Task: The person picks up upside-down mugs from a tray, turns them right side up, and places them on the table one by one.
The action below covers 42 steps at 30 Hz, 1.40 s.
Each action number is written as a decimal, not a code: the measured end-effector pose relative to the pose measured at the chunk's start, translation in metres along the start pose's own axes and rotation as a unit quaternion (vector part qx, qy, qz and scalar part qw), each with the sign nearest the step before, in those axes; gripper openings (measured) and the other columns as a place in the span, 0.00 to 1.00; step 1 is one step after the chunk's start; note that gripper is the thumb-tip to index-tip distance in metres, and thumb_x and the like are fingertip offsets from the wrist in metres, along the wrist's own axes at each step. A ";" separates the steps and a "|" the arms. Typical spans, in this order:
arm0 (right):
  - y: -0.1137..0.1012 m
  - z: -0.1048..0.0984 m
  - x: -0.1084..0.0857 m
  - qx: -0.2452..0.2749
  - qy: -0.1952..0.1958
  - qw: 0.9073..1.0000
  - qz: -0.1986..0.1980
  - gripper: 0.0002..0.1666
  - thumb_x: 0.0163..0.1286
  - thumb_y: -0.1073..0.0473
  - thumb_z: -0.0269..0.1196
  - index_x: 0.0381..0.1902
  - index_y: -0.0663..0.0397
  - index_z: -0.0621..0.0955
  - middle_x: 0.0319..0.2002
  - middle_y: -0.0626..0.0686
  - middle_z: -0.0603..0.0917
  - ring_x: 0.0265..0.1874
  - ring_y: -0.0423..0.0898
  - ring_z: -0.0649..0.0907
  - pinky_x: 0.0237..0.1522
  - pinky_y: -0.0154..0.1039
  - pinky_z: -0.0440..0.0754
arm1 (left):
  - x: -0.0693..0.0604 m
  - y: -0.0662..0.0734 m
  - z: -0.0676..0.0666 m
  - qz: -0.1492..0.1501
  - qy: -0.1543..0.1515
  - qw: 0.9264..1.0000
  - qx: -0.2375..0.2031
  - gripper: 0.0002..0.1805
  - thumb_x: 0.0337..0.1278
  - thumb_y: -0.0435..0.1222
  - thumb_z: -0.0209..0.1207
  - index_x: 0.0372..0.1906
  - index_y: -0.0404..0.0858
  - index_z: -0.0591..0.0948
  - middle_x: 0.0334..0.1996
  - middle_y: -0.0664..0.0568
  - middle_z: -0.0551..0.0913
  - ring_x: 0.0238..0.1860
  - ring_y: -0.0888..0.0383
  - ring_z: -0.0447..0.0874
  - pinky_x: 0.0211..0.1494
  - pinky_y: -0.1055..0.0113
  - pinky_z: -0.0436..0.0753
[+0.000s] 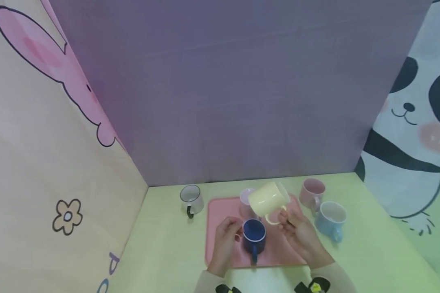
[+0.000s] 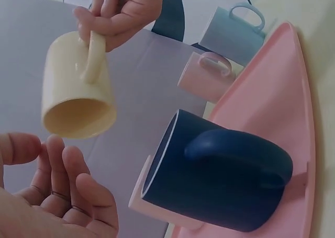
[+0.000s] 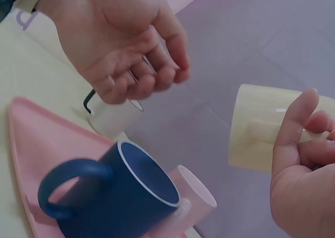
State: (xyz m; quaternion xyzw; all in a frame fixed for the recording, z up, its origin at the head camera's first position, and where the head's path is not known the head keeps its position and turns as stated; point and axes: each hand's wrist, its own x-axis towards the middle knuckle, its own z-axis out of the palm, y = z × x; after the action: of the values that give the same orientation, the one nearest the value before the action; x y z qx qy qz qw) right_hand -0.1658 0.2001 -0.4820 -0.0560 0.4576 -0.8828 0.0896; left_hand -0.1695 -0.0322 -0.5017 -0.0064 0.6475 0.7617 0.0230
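A pale yellow mug [image 1: 267, 199] is held tilted in the air above the pink tray [image 1: 225, 203]; my right hand [image 1: 300, 234] grips it by the handle. In the left wrist view, the mug's mouth points toward my left hand [image 2: 57, 191]. That hand [image 1: 225, 242] has loosely bent fingers and holds nothing, close beside the dark blue mug [image 1: 254, 240]. The blue mug stands upright on the tray, its handle toward me. Just behind it is a light pink mug [image 1: 245, 207], partly hidden by the yellow one in the head view.
Left of the tray stands a white mug [image 1: 192, 199] with a dark rim and black handle. To the right are a darker pink mug [image 1: 311, 193] and a light blue mug [image 1: 330, 219], side by side. A grey-purple panel [image 1: 220, 101] rises behind the table.
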 end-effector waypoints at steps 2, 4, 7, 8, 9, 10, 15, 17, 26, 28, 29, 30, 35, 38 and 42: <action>0.000 0.001 0.001 0.038 -0.037 0.999 -0.003 0.16 0.86 0.54 0.41 0.45 0.49 0.75 0.35 0.40 0.77 0.31 0.32 0.75 0.44 0.26 0.81 | 0.000 0.001 0.001 0.002 -0.002 1.000 0.001 0.14 0.69 0.34 0.58 0.45 0.23 0.80 0.28 0.51 0.80 0.30 0.60 0.77 0.35 0.70 0.78; 0.001 0.002 0.001 0.088 -0.078 0.993 -0.002 0.18 0.86 0.56 0.38 0.46 0.51 0.75 0.36 0.42 0.78 0.32 0.33 0.77 0.45 0.26 0.81 | 0.001 0.001 0.003 0.001 -0.004 1.000 0.005 0.14 0.69 0.34 0.58 0.45 0.23 0.80 0.28 0.52 0.81 0.30 0.60 0.77 0.35 0.71 0.78; 0.002 0.005 0.002 0.160 -0.139 0.977 0.000 0.21 0.86 0.59 0.33 0.48 0.55 0.74 0.38 0.44 0.79 0.35 0.35 0.79 0.46 0.27 0.82 | 0.002 0.001 0.007 -0.009 -0.015 1.000 0.010 0.14 0.70 0.34 0.57 0.46 0.24 0.81 0.28 0.54 0.82 0.30 0.62 0.78 0.36 0.71 0.78; 0.003 0.006 0.002 0.181 -0.155 0.971 0.002 0.22 0.86 0.59 0.31 0.48 0.55 0.74 0.38 0.45 0.79 0.36 0.35 0.80 0.47 0.28 0.82 | 0.003 0.001 0.009 -0.009 -0.022 1.000 0.010 0.14 0.70 0.35 0.57 0.46 0.24 0.82 0.28 0.55 0.82 0.30 0.62 0.77 0.36 0.71 0.78; 0.004 0.007 0.002 0.193 -0.167 0.967 0.004 0.23 0.86 0.60 0.30 0.48 0.56 0.74 0.39 0.46 0.79 0.36 0.36 0.80 0.48 0.28 0.82 | 0.004 0.001 0.011 -0.012 -0.029 0.999 0.011 0.14 0.70 0.35 0.57 0.46 0.25 0.82 0.28 0.55 0.82 0.29 0.62 0.78 0.36 0.71 0.77; 0.004 0.008 0.002 0.201 -0.176 0.964 0.004 0.23 0.86 0.61 0.29 0.49 0.57 0.74 0.39 0.46 0.80 0.36 0.36 0.80 0.49 0.28 0.82 | 0.004 0.002 0.013 -0.014 -0.037 0.999 0.011 0.14 0.70 0.35 0.57 0.46 0.25 0.83 0.28 0.56 0.82 0.29 0.63 0.77 0.36 0.72 0.77; 0.006 0.013 0.001 0.205 -0.166 0.964 0.019 0.21 0.86 0.62 0.30 0.50 0.56 0.72 0.40 0.46 0.80 0.35 0.35 0.79 0.50 0.28 0.82 | 0.006 0.005 0.023 -0.026 -0.066 0.997 0.018 0.16 0.72 0.38 0.57 0.46 0.27 0.84 0.26 0.58 0.82 0.28 0.64 0.77 0.34 0.73 0.77; 0.007 0.015 -0.001 0.212 -0.161 0.964 0.028 0.22 0.86 0.61 0.29 0.49 0.56 0.73 0.40 0.46 0.80 0.36 0.35 0.80 0.50 0.27 0.81 | 0.005 0.005 0.026 -0.035 -0.069 0.997 0.017 0.16 0.73 0.39 0.57 0.44 0.27 0.83 0.26 0.59 0.82 0.28 0.64 0.77 0.34 0.73 0.77; 0.012 0.016 -0.001 0.219 -0.208 0.953 0.038 0.26 0.86 0.58 0.24 0.47 0.53 0.72 0.40 0.45 0.79 0.33 0.33 0.75 0.47 0.24 0.80 | 0.002 0.004 0.028 -0.081 -0.123 0.984 -0.101 0.13 0.72 0.44 0.58 0.36 0.38 0.80 0.23 0.60 0.73 0.24 0.65 0.68 0.27 0.75 0.69; 0.013 0.016 0.000 0.214 -0.223 0.950 0.039 0.27 0.86 0.58 0.23 0.47 0.53 0.72 0.41 0.45 0.80 0.35 0.33 0.76 0.46 0.24 0.79 | 0.001 0.003 0.027 -0.087 -0.152 0.974 -0.147 0.12 0.73 0.44 0.57 0.36 0.41 0.77 0.22 0.60 0.67 0.22 0.65 0.62 0.25 0.76 0.64; 0.014 0.015 0.001 0.214 -0.232 0.948 0.040 0.28 0.86 0.58 0.23 0.47 0.53 0.72 0.41 0.45 0.80 0.35 0.33 0.77 0.45 0.24 0.79 | 0.001 0.002 0.026 -0.090 -0.166 0.968 -0.166 0.11 0.74 0.45 0.57 0.36 0.42 0.76 0.21 0.61 0.64 0.22 0.66 0.60 0.24 0.76 0.62; 0.014 0.015 0.001 0.212 -0.241 0.946 0.042 0.29 0.85 0.59 0.21 0.47 0.53 0.73 0.42 0.45 0.80 0.35 0.33 0.76 0.44 0.24 0.78 | 0.000 0.001 0.025 -0.092 -0.179 0.962 -0.184 0.12 0.74 0.45 0.56 0.36 0.43 0.75 0.21 0.61 0.63 0.21 0.66 0.58 0.23 0.77 0.61; 0.017 0.013 0.002 0.195 -0.268 0.942 0.046 0.33 0.85 0.60 0.20 0.46 0.53 0.75 0.43 0.45 0.81 0.36 0.34 0.77 0.43 0.25 0.78 | -0.002 -0.002 0.021 -0.085 -0.234 0.942 -0.225 0.11 0.76 0.46 0.54 0.40 0.43 0.75 0.21 0.63 0.63 0.21 0.68 0.58 0.24 0.78 0.60; 0.019 0.012 0.002 0.165 -0.269 0.948 0.047 0.30 0.85 0.61 0.24 0.46 0.52 0.76 0.43 0.43 0.81 0.36 0.34 0.77 0.42 0.26 0.77 | -0.003 -0.002 0.018 -0.074 -0.263 0.933 -0.235 0.10 0.78 0.46 0.51 0.41 0.44 0.74 0.20 0.65 0.63 0.20 0.70 0.59 0.25 0.78 0.60; 0.020 0.012 0.002 0.112 -0.253 0.960 0.049 0.28 0.86 0.61 0.29 0.46 0.50 0.79 0.43 0.42 0.82 0.36 0.34 0.76 0.43 0.26 0.77 | -0.004 -0.001 0.013 -0.049 -0.290 0.925 -0.242 0.11 0.81 0.45 0.46 0.40 0.46 0.73 0.19 0.66 0.62 0.20 0.70 0.58 0.26 0.78 0.59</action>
State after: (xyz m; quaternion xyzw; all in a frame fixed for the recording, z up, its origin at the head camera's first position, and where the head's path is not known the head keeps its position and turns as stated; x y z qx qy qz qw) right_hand -0.1634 0.1789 -0.4921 -0.2450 0.3199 -0.8801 0.2512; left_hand -0.1649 -0.0191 -0.5002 0.1773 0.4071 0.8619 0.2448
